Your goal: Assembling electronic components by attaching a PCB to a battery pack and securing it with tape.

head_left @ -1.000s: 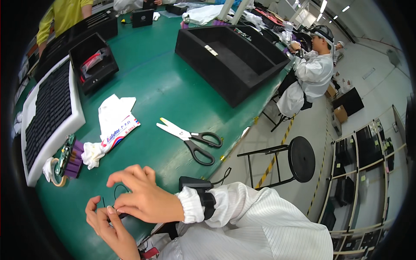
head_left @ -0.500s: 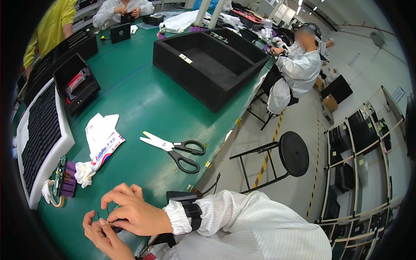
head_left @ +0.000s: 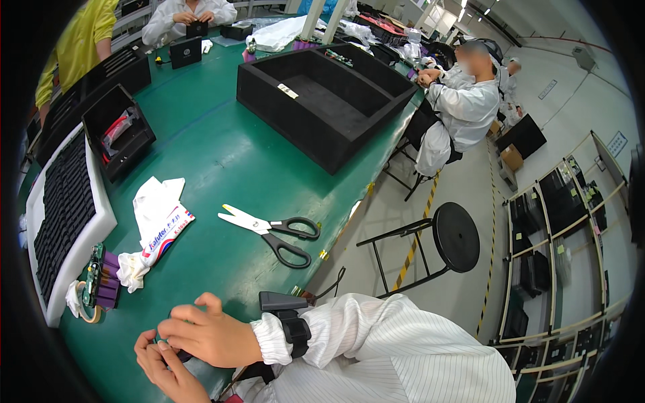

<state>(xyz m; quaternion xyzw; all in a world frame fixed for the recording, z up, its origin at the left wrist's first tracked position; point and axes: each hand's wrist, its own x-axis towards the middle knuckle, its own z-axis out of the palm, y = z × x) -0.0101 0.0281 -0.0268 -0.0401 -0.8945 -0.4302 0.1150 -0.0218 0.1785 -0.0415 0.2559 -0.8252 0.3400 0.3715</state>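
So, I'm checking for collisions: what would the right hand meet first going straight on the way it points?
Probably the left hand, close ahead in the picture, though depth is unclear.

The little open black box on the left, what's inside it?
Inside the open black box you can see something red and some clear plastic. They cover part of the bottom, so I can't tell what's underneath them.

One desk (head_left: pixel 208 174) carried one pair of scissors (head_left: pixel 248 220), one tube (head_left: pixel 168 236), one tape roll (head_left: pixel 94 317), one white tray (head_left: pixel 102 205) and one large black bin (head_left: pixel 289 126), with the wearer's two hands (head_left: pixel 213 336) and one vacant stool (head_left: pixel 457 236) nearby.
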